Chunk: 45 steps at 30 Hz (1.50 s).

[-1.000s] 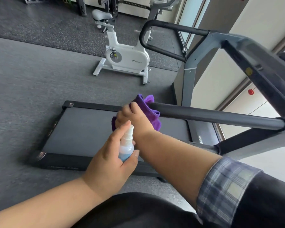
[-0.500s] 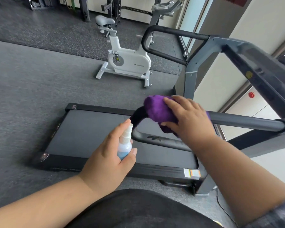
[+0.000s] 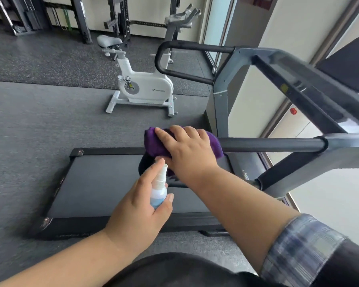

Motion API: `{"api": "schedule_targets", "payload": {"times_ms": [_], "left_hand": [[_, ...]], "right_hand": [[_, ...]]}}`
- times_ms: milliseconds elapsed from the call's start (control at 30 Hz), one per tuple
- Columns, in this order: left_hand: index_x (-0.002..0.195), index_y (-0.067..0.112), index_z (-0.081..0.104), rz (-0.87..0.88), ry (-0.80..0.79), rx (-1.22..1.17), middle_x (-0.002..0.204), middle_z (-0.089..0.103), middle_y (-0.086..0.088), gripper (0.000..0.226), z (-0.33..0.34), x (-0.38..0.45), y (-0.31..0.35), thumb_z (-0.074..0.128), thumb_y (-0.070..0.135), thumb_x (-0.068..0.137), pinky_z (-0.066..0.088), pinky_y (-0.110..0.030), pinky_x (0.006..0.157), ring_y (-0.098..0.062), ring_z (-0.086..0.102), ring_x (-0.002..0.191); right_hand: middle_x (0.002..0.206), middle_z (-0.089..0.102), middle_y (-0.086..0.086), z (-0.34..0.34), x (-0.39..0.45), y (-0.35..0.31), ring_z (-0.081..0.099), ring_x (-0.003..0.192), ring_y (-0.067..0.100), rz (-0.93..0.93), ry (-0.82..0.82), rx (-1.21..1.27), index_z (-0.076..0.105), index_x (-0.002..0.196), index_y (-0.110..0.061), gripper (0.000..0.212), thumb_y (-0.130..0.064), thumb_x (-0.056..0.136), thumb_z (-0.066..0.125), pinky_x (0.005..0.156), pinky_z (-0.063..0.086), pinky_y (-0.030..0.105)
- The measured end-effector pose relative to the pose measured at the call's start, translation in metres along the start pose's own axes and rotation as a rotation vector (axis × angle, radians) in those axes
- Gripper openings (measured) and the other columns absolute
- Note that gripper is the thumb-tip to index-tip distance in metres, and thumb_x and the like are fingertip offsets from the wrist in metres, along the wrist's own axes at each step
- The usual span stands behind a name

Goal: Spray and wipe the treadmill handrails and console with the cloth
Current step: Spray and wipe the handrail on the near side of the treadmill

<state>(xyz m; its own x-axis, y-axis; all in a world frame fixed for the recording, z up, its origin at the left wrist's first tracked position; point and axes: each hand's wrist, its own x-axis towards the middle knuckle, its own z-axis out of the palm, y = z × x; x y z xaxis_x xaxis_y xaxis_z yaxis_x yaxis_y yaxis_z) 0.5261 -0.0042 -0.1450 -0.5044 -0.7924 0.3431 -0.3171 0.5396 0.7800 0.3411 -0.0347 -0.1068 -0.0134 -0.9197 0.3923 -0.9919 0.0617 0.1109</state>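
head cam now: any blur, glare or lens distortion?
Head view: strong wide-angle bend, the near handrail and console frame splay outward; soft motion smear on the plaid sleeve and floor edges; daylight from the window side washes out the right; cloth and spray bottle stay readable.

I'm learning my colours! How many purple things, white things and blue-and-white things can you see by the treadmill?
Purple: 1, the cloth under the right hand.
White: 1, the exercise bike.
Blue-and-white: 1, the spray bottle in the left hand.
Total: 3
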Motion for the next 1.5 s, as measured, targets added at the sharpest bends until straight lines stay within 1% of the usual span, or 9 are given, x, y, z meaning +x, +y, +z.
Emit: {"api": "schedule_targets", "payload": {"times_ms": [233, 600, 767, 867, 967, 1200, 1367, 1433, 1500], "left_hand": [[0.129, 0.082, 0.017, -0.049, -0.002, 0.058, 0.13, 0.063, 0.011, 0.078, 0.03, 0.007, 0.031, 0.065, 0.043, 0.082, 0.032, 0.006, 0.085, 0.004, 0.057, 0.112], [0.128, 0.082, 0.017, -0.066, 0.02, 0.037, 0.12, 0.06, 0.025, 0.077, 0.101, 0.019, 0.096, 0.063, 0.039, 0.085, 0.043, -0.015, 0.081, 0.015, 0.053, 0.104], [0.127, 0.082, 0.017, -0.132, 0.076, 0.047, 0.114, 0.055, 0.035, 0.074, 0.131, 0.016, 0.122, 0.061, 0.041, 0.085, 0.038, -0.009, 0.078, 0.016, 0.052, 0.104], [0.128, 0.081, 0.018, -0.172, 0.101, 0.072, 0.116, 0.059, 0.03, 0.074, 0.146, 0.002, 0.131, 0.062, 0.041, 0.085, 0.038, -0.008, 0.078, 0.019, 0.051, 0.105], [0.128, 0.081, 0.02, -0.222, 0.136, 0.093, 0.113, 0.057, 0.038, 0.073, 0.157, -0.012, 0.139, 0.063, 0.043, 0.083, 0.039, -0.012, 0.079, 0.018, 0.053, 0.103], [0.127, 0.081, 0.022, -0.279, 0.178, 0.117, 0.111, 0.062, 0.028, 0.075, 0.19, -0.024, 0.16, 0.066, 0.041, 0.082, 0.039, -0.01, 0.079, 0.014, 0.055, 0.105], [0.126, 0.083, 0.02, -0.28, 0.165, 0.126, 0.116, 0.057, 0.038, 0.074, 0.203, -0.022, 0.174, 0.063, 0.044, 0.081, 0.045, -0.008, 0.073, 0.018, 0.054, 0.106], [0.127, 0.082, 0.02, -0.284, 0.16, 0.125, 0.119, 0.054, 0.04, 0.074, 0.206, -0.021, 0.174, 0.063, 0.044, 0.081, 0.052, -0.017, 0.073, 0.014, 0.057, 0.103], [0.128, 0.082, 0.02, -0.319, 0.154, 0.122, 0.116, 0.061, 0.03, 0.073, 0.209, -0.021, 0.173, 0.062, 0.045, 0.081, 0.058, -0.035, 0.076, 0.004, 0.061, 0.1]], "right_hand": [[0.137, 0.054, -0.002, -0.002, -0.026, 0.067, 0.053, 0.115, 0.029, 0.039, -0.014, 0.014, 0.044, 0.147, -0.031, 0.073, -0.064, 0.084, 0.062, 0.099, 0.039, 0.045], [0.137, 0.055, -0.004, -0.031, -0.096, 0.22, 0.051, 0.122, 0.028, 0.152, -0.025, 0.081, 0.049, 0.143, -0.029, 0.074, -0.064, 0.08, 0.068, 0.107, 0.036, 0.044], [0.136, 0.057, -0.003, -0.038, -0.136, 0.296, 0.051, 0.123, 0.028, 0.243, 0.025, 0.081, 0.051, 0.14, -0.029, 0.076, -0.078, 0.082, 0.055, 0.11, 0.032, 0.045], [0.135, 0.055, -0.001, -0.032, -0.137, 0.293, 0.05, 0.123, 0.029, 0.245, 0.054, 0.046, 0.051, 0.139, -0.026, 0.077, -0.08, 0.085, 0.045, 0.113, 0.03, 0.049], [0.136, 0.053, 0.003, -0.025, -0.129, 0.275, 0.046, 0.124, 0.032, 0.25, 0.077, 0.069, 0.049, 0.141, -0.023, 0.073, -0.075, 0.09, 0.04, 0.113, 0.026, 0.053], [0.14, 0.045, 0.004, -0.018, -0.092, 0.204, 0.045, 0.119, 0.034, -0.003, -0.02, 0.032, 0.029, 0.15, -0.02, 0.078, -0.062, 0.089, 0.055, 0.107, 0.029, 0.052], [0.139, 0.049, -0.005, -0.032, -0.093, 0.262, 0.051, 0.121, 0.029, -0.068, -0.094, 0.129, 0.035, 0.147, -0.034, 0.079, -0.063, 0.081, 0.068, 0.099, 0.041, 0.045], [0.135, 0.054, -0.006, -0.037, -0.102, 0.289, 0.054, 0.118, 0.027, -0.004, -0.091, 0.175, 0.043, 0.142, -0.036, 0.079, -0.07, 0.075, 0.068, 0.098, 0.043, 0.046], [0.131, 0.057, -0.005, -0.038, -0.111, 0.304, 0.057, 0.114, 0.028, 0.025, -0.054, 0.154, 0.048, 0.138, -0.035, 0.079, -0.075, 0.073, 0.066, 0.096, 0.045, 0.047]]}}
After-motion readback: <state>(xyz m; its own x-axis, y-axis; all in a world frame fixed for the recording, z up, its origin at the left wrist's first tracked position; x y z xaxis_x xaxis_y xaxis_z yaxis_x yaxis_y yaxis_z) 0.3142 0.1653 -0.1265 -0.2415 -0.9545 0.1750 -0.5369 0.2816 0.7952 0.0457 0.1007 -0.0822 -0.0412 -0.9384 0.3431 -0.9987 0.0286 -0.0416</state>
